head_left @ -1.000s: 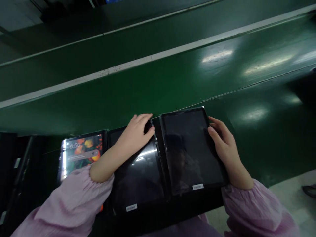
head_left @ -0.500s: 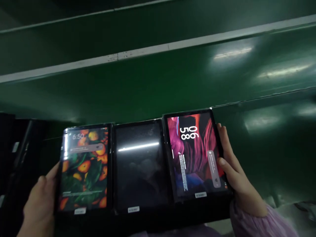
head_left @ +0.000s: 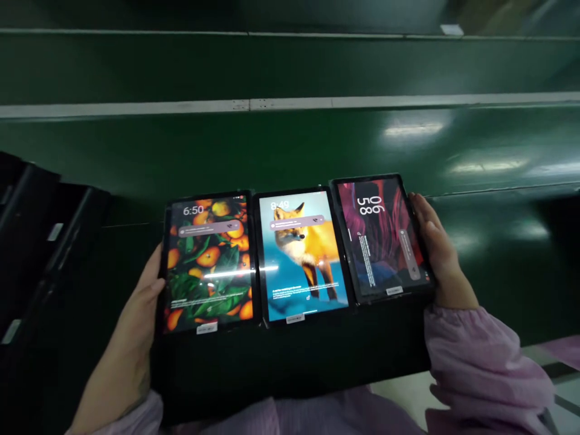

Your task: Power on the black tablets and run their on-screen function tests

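Note:
Three tablets lie side by side with their screens lit. My left hand (head_left: 140, 308) is closed on the outer edge of the left tablet (head_left: 208, 266), which has an orange-fruit picture and 6:50. In the middle, the fox-picture tablet (head_left: 301, 260) reads 8:49, and neither hand touches it. On the right, the tablet with red and dark streaks (head_left: 380, 235) shows its clock sideways; my right hand (head_left: 437, 251) grips its outer edge. Each tablet has a small white label on its lower border. The fingers underneath are hidden, and I cannot tell whether a tray supports the row.
Behind the tablets runs a green surface (head_left: 203, 157) with a pale strip (head_left: 181, 107) across it. Black trays or boxes with white labels (head_left: 29, 229) stand at the left. Pale floor shows at the lower right.
The middle tablet's screen has gone from dark to the lit fox picture. In view, the tablets and both hands sit higher and further right, and the camera has levelled.

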Tool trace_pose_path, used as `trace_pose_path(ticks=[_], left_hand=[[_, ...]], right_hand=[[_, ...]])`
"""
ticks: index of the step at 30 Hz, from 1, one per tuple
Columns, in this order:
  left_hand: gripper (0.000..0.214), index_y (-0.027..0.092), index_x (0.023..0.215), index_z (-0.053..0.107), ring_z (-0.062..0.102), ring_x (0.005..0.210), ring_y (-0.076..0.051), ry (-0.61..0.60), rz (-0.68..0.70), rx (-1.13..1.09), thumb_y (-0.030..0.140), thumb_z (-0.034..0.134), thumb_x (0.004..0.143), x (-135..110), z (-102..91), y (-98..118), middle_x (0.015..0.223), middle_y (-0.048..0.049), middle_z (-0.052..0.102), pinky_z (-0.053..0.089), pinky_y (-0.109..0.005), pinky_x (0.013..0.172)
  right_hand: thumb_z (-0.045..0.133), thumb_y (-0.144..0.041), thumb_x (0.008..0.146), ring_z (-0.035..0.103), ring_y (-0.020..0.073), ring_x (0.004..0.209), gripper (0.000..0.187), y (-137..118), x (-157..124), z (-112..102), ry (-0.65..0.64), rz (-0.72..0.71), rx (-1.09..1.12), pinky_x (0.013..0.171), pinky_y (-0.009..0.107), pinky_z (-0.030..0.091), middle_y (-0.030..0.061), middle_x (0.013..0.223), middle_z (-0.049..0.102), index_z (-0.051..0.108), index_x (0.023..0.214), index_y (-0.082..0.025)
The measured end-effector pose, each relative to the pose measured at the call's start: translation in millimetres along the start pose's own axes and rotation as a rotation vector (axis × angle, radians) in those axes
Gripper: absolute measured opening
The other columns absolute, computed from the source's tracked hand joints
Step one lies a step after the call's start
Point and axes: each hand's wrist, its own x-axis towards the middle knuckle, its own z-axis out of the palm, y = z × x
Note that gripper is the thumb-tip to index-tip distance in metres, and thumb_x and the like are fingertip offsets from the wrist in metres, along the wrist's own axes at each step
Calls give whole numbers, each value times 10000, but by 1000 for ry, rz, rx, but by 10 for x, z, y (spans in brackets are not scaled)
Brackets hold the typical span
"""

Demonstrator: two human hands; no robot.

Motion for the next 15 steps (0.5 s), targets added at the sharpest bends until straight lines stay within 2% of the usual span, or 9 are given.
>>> trace_pose_path(ticks=[2,3,5,7,9,11,12,13,15], left_hand=[[935,261,1742,292,441,1581,-367,9,-43,-213,458,589,878,51,-49,-13,1729,-25,430,433,-463,1311],[996,222,1721,341,425,1587,-385,20,-69,-298,400,662,796,76,-65,-23,1723,-52,439,422,-477,1315],[1062,199,1696,382,443,1575,-396,33,-99,-371,313,713,694,118,-68,-25,1699,-81,476,429,-496,1307],[1092,227,1701,368,501,1537,-380,47,-91,-366,274,723,670,161,-28,29,1678,-77,509,482,-486,1270],[1065,260,1699,372,583,1464,-357,85,-68,-321,251,733,697,233,36,161,1615,-70,587,543,-462,1216],[928,249,1642,472,675,1343,-346,185,-101,-293,262,732,750,350,96,355,1491,-73,688,586,-474,1163],[822,222,1596,529,701,1295,-336,244,-131,-303,288,711,797,421,117,460,1441,-76,718,588,-486,1157],[729,184,1550,574,710,1273,-326,292,-150,-323,315,678,840,492,130,558,1413,-82,732,586,-488,1156],[647,107,1513,595,678,1326,-307,331,-131,-343,354,597,915,604,138,708,1454,-105,708,559,-453,1183]], right_hand=[[501,-742,943,462,322,1585,762,-175,-77,-10,-11,-17,-79,1299,547,426,40,1669,538,584,1570,-317],[524,-709,966,437,336,1599,682,-291,-147,0,-12,-62,-164,1314,572,397,30,1662,547,640,1521,-329],[628,-620,978,284,370,1667,481,-553,-344,80,-28,-252,-406,1364,630,274,-13,1683,514,774,1352,-354],[659,-507,1003,201,396,1688,301,-795,-578,259,-130,-496,-563,1376,682,202,-51,1692,495,846,1197,-374],[621,-379,1037,189,399,1690,269,-956,-783,510,-321,-721,-589,1330,733,294,-45,1666,532,853,1173,-363],[629,-280,1032,238,410,1676,261,-1012,-894,767,-496,-827,-623,1281,731,394,-3,1661,542,850,1167,-314],[629,-255,1033,253,417,1671,253,-1006,-905,872,-534,-845,-641,1268,733,412,9,1660,545,853,1142,-298],[623,-245,1039,263,424,1666,250,-984,-887,952,-536,-842,-662,1266,740,412,17,1662,542,854,1125,-287],[591,-262,1064,251,437,1667,272,-918,-794,1024,-427,-793,-704,1279,766,371,37,1674,526,850,1147,-273]])
